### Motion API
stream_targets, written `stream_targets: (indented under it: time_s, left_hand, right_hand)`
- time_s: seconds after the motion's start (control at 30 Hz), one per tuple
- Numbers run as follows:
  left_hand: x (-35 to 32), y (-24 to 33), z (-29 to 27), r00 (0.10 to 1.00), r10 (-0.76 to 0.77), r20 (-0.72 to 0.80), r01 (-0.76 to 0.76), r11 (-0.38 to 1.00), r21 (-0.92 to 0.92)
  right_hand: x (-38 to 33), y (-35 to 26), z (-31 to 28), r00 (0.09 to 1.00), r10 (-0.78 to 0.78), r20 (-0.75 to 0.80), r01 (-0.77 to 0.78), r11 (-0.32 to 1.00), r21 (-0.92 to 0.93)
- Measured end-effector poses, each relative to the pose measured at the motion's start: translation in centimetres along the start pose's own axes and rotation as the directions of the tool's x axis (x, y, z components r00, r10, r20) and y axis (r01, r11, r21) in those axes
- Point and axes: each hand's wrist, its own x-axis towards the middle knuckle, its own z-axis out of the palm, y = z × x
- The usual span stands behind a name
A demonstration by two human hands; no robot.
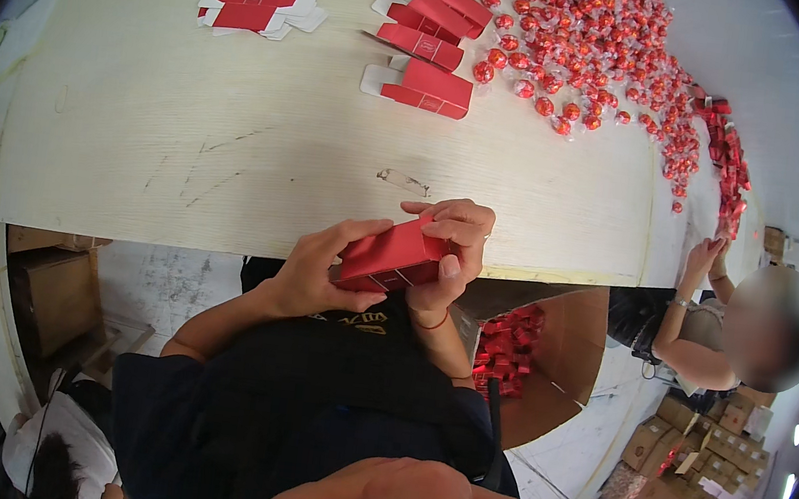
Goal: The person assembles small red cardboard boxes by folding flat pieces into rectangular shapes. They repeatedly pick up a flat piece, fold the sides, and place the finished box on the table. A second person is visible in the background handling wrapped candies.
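Between my two hands is a small red carton (391, 253), held at the table's near edge. My left hand (324, 263) grips its left end, thumb below and fingers along the top. At the other end my right hand (453, 256) has its fingers curled over the carton's right side. Farther back on the table stand several open red cartons (423, 87) with white flaps. Beside them, to the right, spreads a large pile of red round candies (580, 48) in clear twisted wrappers. Flat carton blanks (255, 6), red and white, lie stacked at the far left.
Below the table edge on my right, a big cardboard box (565, 357) holds many red cartons. A co-worker (705, 334) is at the table's right end near a row of red cartons (725, 159). Brown boxes (681, 459) are piled behind. Another person (66, 448) is at lower left.
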Motion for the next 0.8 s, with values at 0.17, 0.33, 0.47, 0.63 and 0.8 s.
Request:
stream_targets:
  time_s: [0.17,0.33,0.47,0.63,0.8]
  left_hand:
    - [0.15,-0.05,0.07,0.999,0.048,0.005,-0.048,0.998,0.03]
    - [0.17,-0.03,0.16,0.998,0.061,0.012,-0.061,0.997,0.035]
    - [0.27,-0.08,0.24,0.997,0.081,0.001,-0.081,0.996,0.036]
    - [0.39,0.17,-0.01,0.996,0.084,0.013,-0.085,0.995,0.057]
    - [0.44,0.06,0.15,0.996,0.086,0.0,-0.086,0.996,0.037]
  right_hand:
    - [-0.35,-0.13,0.43,0.993,-0.033,-0.109,0.035,0.999,0.017]
    - [-0.54,0.3,0.49,0.99,-0.053,-0.131,0.065,0.993,0.094]
    - [-0.31,0.03,0.49,0.993,-0.026,-0.114,0.036,0.996,0.084]
    - [-0.31,0.05,0.52,0.992,-0.016,-0.129,0.033,0.992,0.124]
    - [-0.42,0.14,0.66,0.989,0.008,-0.149,0.014,0.989,0.147]
